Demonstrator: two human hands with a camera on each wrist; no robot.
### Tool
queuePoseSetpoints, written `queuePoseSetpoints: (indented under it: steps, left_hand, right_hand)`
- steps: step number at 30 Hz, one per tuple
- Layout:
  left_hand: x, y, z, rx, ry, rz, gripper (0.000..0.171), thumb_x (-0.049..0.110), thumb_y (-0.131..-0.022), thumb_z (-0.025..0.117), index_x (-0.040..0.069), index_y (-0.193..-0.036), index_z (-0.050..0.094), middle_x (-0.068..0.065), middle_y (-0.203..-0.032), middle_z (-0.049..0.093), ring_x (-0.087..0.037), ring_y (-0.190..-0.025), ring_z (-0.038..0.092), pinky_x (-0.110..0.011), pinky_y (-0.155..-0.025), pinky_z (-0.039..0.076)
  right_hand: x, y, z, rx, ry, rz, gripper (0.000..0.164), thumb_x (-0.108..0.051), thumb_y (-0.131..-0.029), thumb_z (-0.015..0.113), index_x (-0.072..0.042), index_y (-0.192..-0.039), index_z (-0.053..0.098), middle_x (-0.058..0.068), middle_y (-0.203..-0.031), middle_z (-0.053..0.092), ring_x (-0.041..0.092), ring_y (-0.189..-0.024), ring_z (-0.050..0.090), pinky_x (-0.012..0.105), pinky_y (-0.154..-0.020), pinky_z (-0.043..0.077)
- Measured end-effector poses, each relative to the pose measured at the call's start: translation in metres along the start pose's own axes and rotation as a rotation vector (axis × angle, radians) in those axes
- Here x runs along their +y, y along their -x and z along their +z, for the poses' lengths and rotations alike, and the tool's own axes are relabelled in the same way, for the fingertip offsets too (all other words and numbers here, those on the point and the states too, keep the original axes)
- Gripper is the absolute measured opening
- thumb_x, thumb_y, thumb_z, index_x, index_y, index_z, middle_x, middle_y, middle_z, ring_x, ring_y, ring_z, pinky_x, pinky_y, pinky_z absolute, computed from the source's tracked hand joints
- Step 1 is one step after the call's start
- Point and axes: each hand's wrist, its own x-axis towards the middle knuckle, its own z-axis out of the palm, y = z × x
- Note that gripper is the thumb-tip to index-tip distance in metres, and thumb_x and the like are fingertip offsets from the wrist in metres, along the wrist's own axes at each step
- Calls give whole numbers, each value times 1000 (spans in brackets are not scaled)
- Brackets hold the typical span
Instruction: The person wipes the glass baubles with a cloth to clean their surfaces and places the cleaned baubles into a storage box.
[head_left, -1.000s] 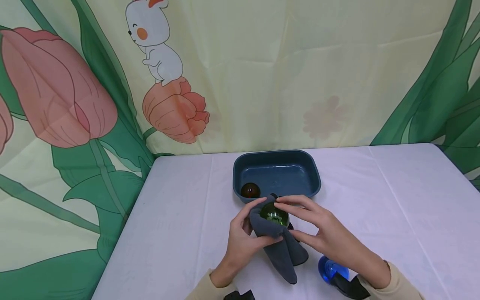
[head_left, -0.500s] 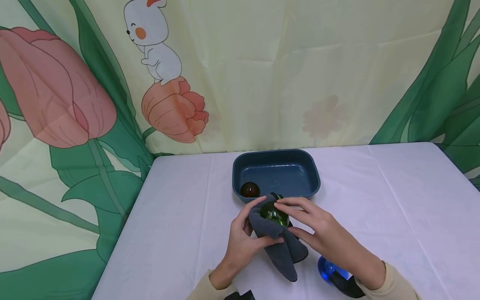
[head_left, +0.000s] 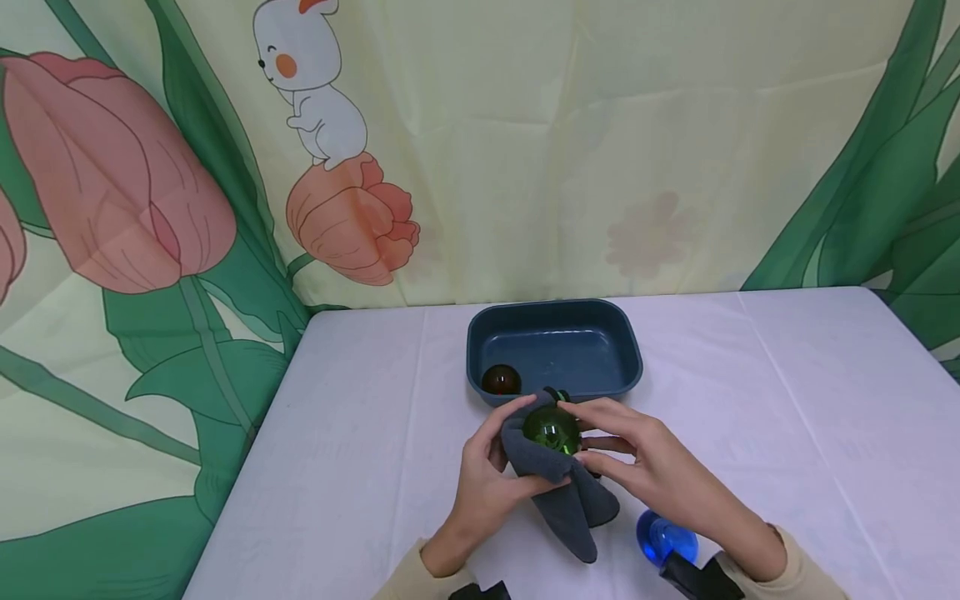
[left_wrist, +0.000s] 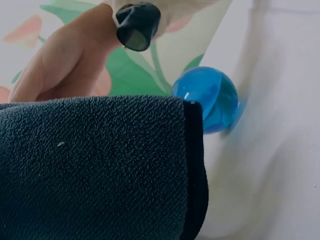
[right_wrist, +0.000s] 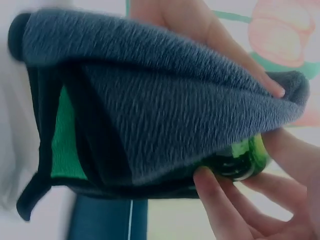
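Note:
A clear green ball (head_left: 552, 429) sits in a folded dark grey cloth (head_left: 561, 512) in front of the tray. My left hand (head_left: 483, 479) grips the cloth from the left, thumb on the near side and fingers on the far side. My right hand (head_left: 648, 454) pinches the ball at its right side with thumb and fingertips. In the right wrist view the cloth (right_wrist: 165, 112) covers most of the ball (right_wrist: 250, 160), and a bright green underside (right_wrist: 67, 140) shows in a fold. The left wrist view is largely filled by the cloth (left_wrist: 95, 165).
A dark blue tray (head_left: 555, 307) stands at the back of the white table (head_left: 360, 433), with a dark red ball (head_left: 501, 380) in its near left corner. A clear blue ball (head_left: 660, 533) lies under my right forearm. Behind the table hangs a printed curtain (head_left: 510, 167).
My right fingertips have slid from the top of the green ball to its right edge, so more of it shows. The left hand and the cloth have hardly moved.

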Motion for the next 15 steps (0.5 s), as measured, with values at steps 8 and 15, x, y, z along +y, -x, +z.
queuePoseSetpoints:
  steps: [8, 15]
  left_hand:
    - [2, -1, -2, 22, 28, -102, 77, -3, -71, 86, 10, -139, 52, -12, -136, 57, -24, -121, 61, -34, -103, 51]
    - [4, -1, -3, 13, 47, -89, 75, -4, -72, 84, 1, -139, 50, -15, -136, 56, -24, -119, 62, -34, -100, 53]
  right_hand:
    - [-2, 1, -7, 112, 220, -260, 59, -11, -80, 82, -15, -136, 61, 0, -132, 58, 13, -116, 63, 18, -92, 54]
    - [4, 0, -2, 88, 326, -444, 72, 7, -69, 85, -18, -133, 63, 1, -139, 56, 12, -130, 51, 12, -97, 49]
